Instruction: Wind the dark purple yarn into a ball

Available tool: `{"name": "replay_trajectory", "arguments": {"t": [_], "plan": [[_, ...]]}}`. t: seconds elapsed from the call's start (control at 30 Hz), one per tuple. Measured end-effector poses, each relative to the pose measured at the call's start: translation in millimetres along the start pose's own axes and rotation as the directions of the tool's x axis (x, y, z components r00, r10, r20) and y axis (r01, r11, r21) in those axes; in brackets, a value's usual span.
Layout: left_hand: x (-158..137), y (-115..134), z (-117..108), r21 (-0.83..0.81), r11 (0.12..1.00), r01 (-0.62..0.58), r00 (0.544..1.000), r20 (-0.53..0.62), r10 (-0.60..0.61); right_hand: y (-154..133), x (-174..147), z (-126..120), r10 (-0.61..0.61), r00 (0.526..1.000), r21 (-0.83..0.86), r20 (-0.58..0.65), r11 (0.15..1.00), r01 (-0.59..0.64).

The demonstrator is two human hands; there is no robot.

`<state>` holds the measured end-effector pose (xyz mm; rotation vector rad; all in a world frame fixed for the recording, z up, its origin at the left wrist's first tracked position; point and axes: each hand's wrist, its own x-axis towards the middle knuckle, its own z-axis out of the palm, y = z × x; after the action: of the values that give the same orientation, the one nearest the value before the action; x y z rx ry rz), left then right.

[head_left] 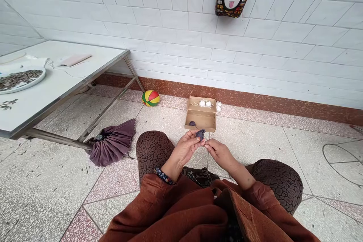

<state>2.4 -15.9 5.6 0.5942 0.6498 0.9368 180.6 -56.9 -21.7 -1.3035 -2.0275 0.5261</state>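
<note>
In front of my knees my left hand (pixel 185 147) is closed on a small dark grey-purple piece of crochet work (pixel 200 134), held up between thumb and fingers. Close beside it, my right hand (pixel 219 152) pinches a thin hook-like tool, mostly hidden by the fingers, at the piece's lower edge. Just beyond the hands, an open cardboard box (pixel 208 120) rests on the floor. Inside it lies a small dark yarn ball (pixel 192 123), with a strand running toward the piece. White yarn balls (pixel 202 103) sit in the box's far part.
More white balls (pixel 218 106) lie against the box's right side. A striped toy ball (pixel 151 98) is near the wall. To the left stands a table (pixel 93 60) with a plate of seeds (pixel 42 77); a purple cloth bag (pixel 113 141) lies by its leg. A black basket (pixel 219 2) hangs above.
</note>
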Motion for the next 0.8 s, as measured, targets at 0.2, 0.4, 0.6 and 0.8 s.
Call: {"name": "replay_trajectory", "arguments": {"t": [0.2,0.4,0.6,0.8], "plan": [[2.9,-8.8,-4.2,0.324,0.924,-0.202,0.973,-0.038,0.226,-26.5,3.8,-22.9,-0.040,0.999,0.102,-0.010,0.994,0.041],[-3.2,-11.3,0.9,0.476,0.845,-0.243,0.970,0.140,0.200,-24.7,21.9,-34.2,-0.039,0.991,0.134,-0.128,0.989,0.056],[-8.2,-9.5,2.3,0.287,0.945,-0.156,0.953,0.295,0.067,-4.7,22.7,-23.1,0.214,0.973,0.411,-0.089,0.897,-0.160],[-6.4,-11.1,4.1,0.084,0.995,-0.045,0.995,0.090,0.037,1.1,8.3,-2.5,0.356,0.934,0.537,0.028,0.783,-0.314]]}}
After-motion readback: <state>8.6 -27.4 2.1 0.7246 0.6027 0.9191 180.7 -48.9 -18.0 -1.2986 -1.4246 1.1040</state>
